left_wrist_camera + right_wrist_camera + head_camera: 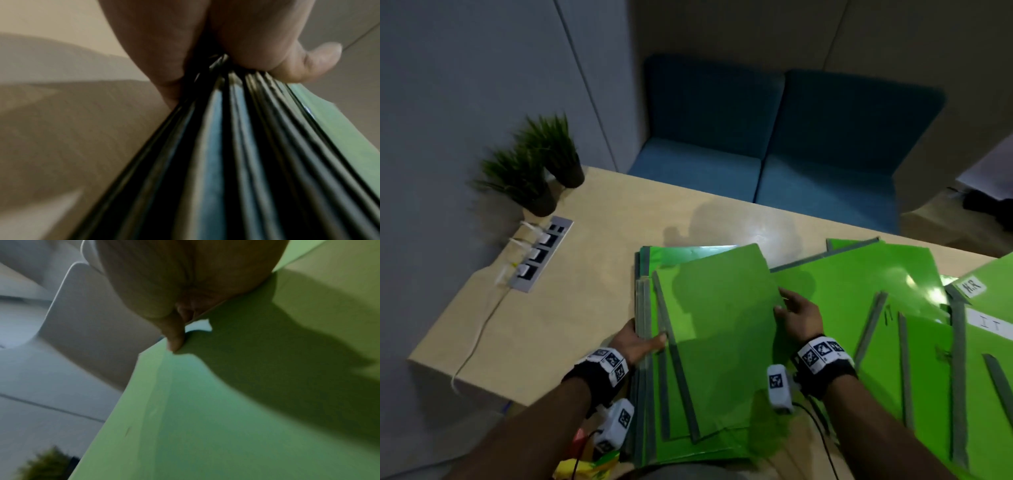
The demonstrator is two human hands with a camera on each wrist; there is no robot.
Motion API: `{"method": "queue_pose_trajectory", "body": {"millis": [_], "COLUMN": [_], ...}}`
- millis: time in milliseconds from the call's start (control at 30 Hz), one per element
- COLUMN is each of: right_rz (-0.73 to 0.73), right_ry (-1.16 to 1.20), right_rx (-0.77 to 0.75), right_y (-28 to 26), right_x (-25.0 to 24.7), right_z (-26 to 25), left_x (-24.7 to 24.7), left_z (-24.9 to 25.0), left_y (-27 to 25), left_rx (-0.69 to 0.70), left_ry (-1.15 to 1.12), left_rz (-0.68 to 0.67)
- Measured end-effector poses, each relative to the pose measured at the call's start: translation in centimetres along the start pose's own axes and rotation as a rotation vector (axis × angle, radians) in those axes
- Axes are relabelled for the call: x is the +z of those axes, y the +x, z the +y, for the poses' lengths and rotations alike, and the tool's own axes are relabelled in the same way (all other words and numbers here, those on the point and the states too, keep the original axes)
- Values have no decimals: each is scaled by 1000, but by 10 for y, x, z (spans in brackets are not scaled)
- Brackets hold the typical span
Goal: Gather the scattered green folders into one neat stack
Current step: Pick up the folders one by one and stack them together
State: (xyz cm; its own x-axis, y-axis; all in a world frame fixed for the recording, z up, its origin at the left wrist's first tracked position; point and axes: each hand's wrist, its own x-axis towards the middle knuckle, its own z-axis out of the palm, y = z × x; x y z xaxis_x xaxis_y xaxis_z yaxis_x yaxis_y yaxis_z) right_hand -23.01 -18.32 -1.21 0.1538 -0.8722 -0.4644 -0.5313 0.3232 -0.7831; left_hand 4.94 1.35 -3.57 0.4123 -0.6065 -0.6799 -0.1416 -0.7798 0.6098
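Observation:
A stack of green folders (645,308) with grey spines lies on the wooden table (571,308) in front of me. My left hand (643,342) grips its left spine edge; in the left wrist view the thumb (304,65) presses on top of the bunched spines (236,146) with the fingers under them. The top folder (722,325) sits askew on the stack. My right hand (791,310) holds its right edge; in the right wrist view the thumb (174,340) pinches that folder (205,418). Several more green folders (876,281) lie scattered to the right, one labelled IT (989,323).
Two potted plants (530,178) stand at the table's far left corner. Beside them is a built-in power strip (539,253) with white plugs and a cable over the left edge. A blue sofa (774,154) stands beyond the table's far edge.

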Motion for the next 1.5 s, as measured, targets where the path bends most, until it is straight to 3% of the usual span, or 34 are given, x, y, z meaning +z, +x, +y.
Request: {"method": "queue_pose_trajectory", "body": {"millis": [100, 300, 433, 500, 667, 833, 1100, 1167, 1233, 1300, 1367, 1400, 1500], "right_rz": [60, -218, -130, -195, -457, -467, -515, -399, -123, 202, 485, 558, 494], "right_ry": [-121, -718, -640, -709, -1183, -1137, -1028, -846, -709, -690, -653, -645, -655], "right_rx": [39, 72, -154, -263, -428, -362, -419, -441, -438, -324, -78, 80, 494], "right_y": [2, 13, 32, 39, 45, 38, 29, 34, 41, 47, 44, 38, 7], "right_x": [16, 21, 36, 49, 65, 68, 61, 35, -8, -65, -125, -154, -216], "right_z": [0, -34, -65, -76, -73, -67, -70, -68, -55, -26, 12, 33, 92], "left_x": [-3, -4, -4, -3, -1, -1, -3, 0, 2, 3, 3, 3, 3], "left_z": [6, 6, 6, 5, 6, 12, 15, 22, 22, 24, 24, 22, 17], "left_y": [-4, -3, -6, -5, -4, -11, -12, -18, -18, -20, -20, -19, -15], "left_rx": [-34, -14, 3, 10, 17, -45, -6, 1, -14, -35, -44, -44, -47], "left_ry": [45, 34, 3, -49, -167, -196, -108, -70, -50, -69, -87, -88, -107], "left_rz": [-36, -32, -32, -49, -60, -92, -40, -41, -24, -8, -8, -9, -13]}}
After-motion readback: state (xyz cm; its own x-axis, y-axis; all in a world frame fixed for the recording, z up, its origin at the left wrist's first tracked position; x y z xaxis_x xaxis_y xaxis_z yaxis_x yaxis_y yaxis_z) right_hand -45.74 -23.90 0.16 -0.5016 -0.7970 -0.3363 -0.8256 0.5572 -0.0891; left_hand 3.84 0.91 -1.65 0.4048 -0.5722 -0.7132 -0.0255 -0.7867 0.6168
